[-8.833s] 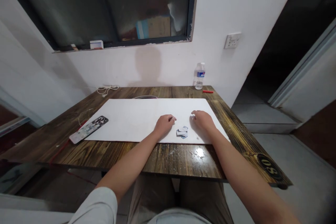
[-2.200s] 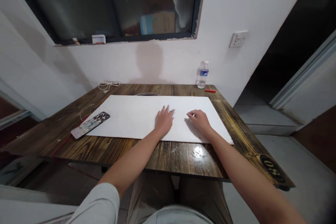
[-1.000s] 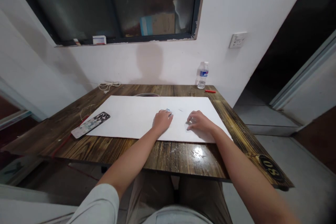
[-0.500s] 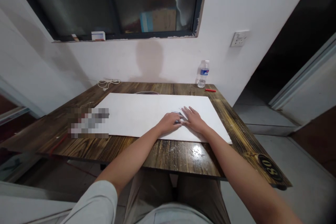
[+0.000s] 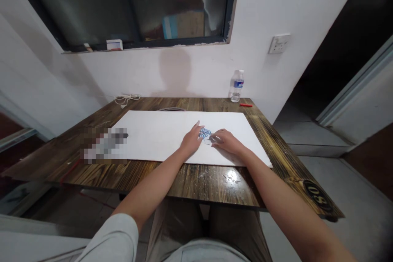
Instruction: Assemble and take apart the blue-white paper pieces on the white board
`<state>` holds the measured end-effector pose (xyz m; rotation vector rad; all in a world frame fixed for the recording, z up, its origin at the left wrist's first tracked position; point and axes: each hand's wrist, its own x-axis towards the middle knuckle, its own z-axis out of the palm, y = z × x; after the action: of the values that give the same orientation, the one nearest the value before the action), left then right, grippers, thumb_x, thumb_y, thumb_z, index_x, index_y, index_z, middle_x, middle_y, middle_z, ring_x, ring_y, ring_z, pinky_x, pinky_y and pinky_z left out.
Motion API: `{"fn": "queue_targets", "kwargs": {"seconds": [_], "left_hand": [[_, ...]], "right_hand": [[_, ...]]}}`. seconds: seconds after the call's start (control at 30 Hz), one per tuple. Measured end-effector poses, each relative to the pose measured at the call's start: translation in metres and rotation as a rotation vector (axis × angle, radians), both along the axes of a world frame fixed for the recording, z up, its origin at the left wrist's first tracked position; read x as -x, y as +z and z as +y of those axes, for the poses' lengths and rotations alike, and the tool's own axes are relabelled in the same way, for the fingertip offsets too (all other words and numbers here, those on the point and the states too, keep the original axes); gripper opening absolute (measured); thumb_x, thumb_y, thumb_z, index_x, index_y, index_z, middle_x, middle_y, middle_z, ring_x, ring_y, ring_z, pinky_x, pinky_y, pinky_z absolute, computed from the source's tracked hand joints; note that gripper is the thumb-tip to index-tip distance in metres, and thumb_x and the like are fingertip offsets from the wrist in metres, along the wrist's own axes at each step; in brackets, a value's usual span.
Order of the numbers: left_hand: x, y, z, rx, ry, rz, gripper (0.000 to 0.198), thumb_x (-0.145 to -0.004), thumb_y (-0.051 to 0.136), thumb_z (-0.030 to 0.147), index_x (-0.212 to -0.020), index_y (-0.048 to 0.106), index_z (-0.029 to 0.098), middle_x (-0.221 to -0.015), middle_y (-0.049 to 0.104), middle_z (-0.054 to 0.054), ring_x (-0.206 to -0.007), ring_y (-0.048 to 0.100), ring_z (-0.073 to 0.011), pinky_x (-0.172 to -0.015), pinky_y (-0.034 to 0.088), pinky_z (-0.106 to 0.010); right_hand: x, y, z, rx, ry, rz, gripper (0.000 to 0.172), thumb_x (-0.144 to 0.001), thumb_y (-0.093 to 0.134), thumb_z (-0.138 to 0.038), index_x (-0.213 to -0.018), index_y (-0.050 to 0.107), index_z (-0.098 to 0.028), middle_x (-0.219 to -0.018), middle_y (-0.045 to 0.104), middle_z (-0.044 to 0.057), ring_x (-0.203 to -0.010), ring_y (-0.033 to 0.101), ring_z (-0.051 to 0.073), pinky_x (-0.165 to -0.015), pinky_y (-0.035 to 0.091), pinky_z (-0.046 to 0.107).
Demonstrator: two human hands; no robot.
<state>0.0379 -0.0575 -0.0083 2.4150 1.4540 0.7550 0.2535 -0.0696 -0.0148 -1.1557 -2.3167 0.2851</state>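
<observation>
A small flat piece with a blue leaf-like or branching pattern lies on a white board; I cannot make out its exact kind. At its left edge rests my left hand, open, fingers stretched forward and thumb by the pattern. On the other side, my right hand hovers low over the board with curved fingers and the thumb apart from them. Between the two hands, thin dark lines show below the pattern. Part of the piece may be hidden by the right fingertips.
The board lies on a dark wooden table. Toward the wall stand a water bottle, a red pen-like stick and a coiled white cable. A blurred patch covers things at the board's left end.
My hands have moved apart, uncovering the blue pattern. The left fingers now point forward instead of lying across it; the right fingers have drawn back and curled.
</observation>
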Motion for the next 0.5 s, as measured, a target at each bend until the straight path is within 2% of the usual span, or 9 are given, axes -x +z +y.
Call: {"fn": "queue_targets", "kwargs": {"seconds": [0.03,0.1,0.2,0.27,0.37,0.5], "left_hand": [[0.0,0.0,0.0,0.004,-0.002,0.001,0.053,-0.084,0.056,0.014,-0.136,0.049,0.022,-0.157,0.029,-0.007,-0.137,0.04,-0.0217,-0.11,0.038,-0.036],[-0.001,0.002,-0.001,0.007,-0.027,0.034,0.052,-0.085,0.054,0.016,-0.136,0.049,0.023,-0.151,0.04,-0.006,-0.133,0.044,-0.0217,-0.108,0.039,-0.036],[-0.004,0.004,-0.005,-0.013,-0.073,0.129,0.038,-0.088,0.052,0.022,-0.125,0.059,0.024,-0.127,0.064,-0.004,-0.12,0.056,-0.0222,-0.103,0.042,-0.036],[-0.006,0.006,-0.008,-0.044,-0.086,0.164,0.03,-0.089,0.052,0.03,-0.115,0.065,0.025,-0.115,0.069,-0.004,-0.111,0.06,-0.0229,-0.098,0.044,-0.037],[-0.008,0.009,-0.011,-0.078,-0.103,0.183,0.033,-0.085,0.058,0.046,-0.109,0.068,0.025,-0.11,0.069,-0.005,-0.107,0.061,-0.0251,-0.094,0.045,-0.038],[-0.007,0.011,-0.013,-0.085,-0.147,0.213,0.042,-0.072,0.07,0.054,-0.104,0.07,0.026,-0.115,0.068,-0.005,-0.114,0.057,-0.0283,-0.096,0.044,-0.04]], "right_hand": [[0.0,0.0,0.0,-0.002,0.028,0.025,0.028,-0.077,0.073,-0.031,-0.104,0.072,-0.024,-0.103,0.071,0.008,-0.101,0.06,0.026,-0.09,0.045,0.038],[0.0,-0.001,0.0,0.0,0.073,0.071,0.021,-0.078,0.072,-0.03,-0.098,0.074,-0.023,-0.103,0.072,0.008,-0.099,0.061,0.024,-0.09,0.047,0.037],[0.0,-0.002,0.0,-0.015,0.1,0.092,0.015,-0.081,0.066,-0.027,-0.092,0.076,-0.024,-0.106,0.072,0.007,-0.101,0.062,0.023,-0.093,0.047,0.036],[-0.001,-0.003,0.0,-0.048,0.062,0.092,0.016,-0.084,0.063,-0.027,-0.093,0.076,-0.025,-0.11,0.07,0.008,-0.104,0.061,0.024,-0.095,0.047,0.038],[-0.001,-0.006,-0.001,-0.094,-0.053,0.109,0.026,-0.087,0.059,-0.03,-0.109,0.071,-0.023,-0.121,0.066,0.01,-0.114,0.057,0.026,-0.1,0.045,0.043],[-0.001,-0.012,0.0,-0.041,-0.161,0.076,0.057,-0.086,0.06,-0.033,-0.141,0.047,-0.02,-0.138,0.054,0.015,-0.129,0.047,0.03,-0.107,0.039,0.049]]}}
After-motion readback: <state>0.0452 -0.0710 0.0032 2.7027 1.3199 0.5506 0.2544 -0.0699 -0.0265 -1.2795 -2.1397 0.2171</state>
